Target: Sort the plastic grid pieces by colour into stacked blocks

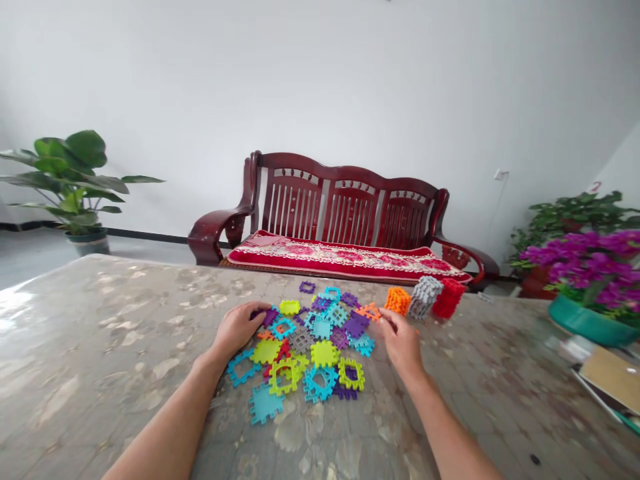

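Orange, likely light and stiff, the tile point(371, 311) suits this edge pinch by the right hand point(403, 341); the left hand point(239, 331) curls, hold unclear.

From above the near side of the grey-brown, floral-patterned table point(110, 347), the head-worn camera looks forward and down, toward the dark-red slatted wooden bench point(353, 210) beyond it.
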`<action>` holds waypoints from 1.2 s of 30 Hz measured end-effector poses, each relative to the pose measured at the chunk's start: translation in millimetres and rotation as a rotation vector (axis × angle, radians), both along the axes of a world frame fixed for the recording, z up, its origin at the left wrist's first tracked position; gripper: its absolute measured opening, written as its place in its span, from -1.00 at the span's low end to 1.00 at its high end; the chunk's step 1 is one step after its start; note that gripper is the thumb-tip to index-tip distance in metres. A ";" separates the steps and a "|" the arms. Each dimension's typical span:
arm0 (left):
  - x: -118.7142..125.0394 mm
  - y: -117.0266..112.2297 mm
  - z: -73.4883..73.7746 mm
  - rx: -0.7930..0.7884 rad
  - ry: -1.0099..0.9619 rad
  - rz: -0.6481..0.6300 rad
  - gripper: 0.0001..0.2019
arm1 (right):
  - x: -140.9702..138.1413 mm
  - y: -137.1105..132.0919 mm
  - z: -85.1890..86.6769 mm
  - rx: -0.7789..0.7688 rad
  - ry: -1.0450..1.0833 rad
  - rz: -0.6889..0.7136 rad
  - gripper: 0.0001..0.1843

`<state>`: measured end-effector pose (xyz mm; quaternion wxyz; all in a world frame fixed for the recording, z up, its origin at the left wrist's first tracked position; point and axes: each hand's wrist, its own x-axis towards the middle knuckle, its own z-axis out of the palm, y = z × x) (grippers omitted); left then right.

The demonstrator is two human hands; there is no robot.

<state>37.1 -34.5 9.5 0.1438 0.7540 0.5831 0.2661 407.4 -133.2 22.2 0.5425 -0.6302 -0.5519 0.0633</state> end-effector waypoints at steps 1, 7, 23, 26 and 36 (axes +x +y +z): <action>-0.3 0.5 -0.5 0.000 -0.001 -0.003 -0.65 | 11.1 -3.5 -0.1 0.008 0.019 -0.054 -0.60; -1.3 1.7 -1.8 0.001 -0.011 -0.006 -0.64 | 66.6 -12.8 -4.8 0.012 0.074 -0.228 -0.53; -2.3 4.2 -3.3 -0.021 -0.009 -0.005 -0.63 | 72.4 -18.8 -7.8 0.140 -0.059 -0.246 -0.69; -1.8 3.5 -2.5 -0.019 -0.009 -0.001 -0.63 | 76.4 -19.2 -10.8 0.153 -0.080 -0.212 -0.74; -1.9 4.7 -3.1 -0.012 -0.002 -0.005 -0.62 | 81.2 -23.0 -12.6 0.173 -0.151 -0.137 -0.80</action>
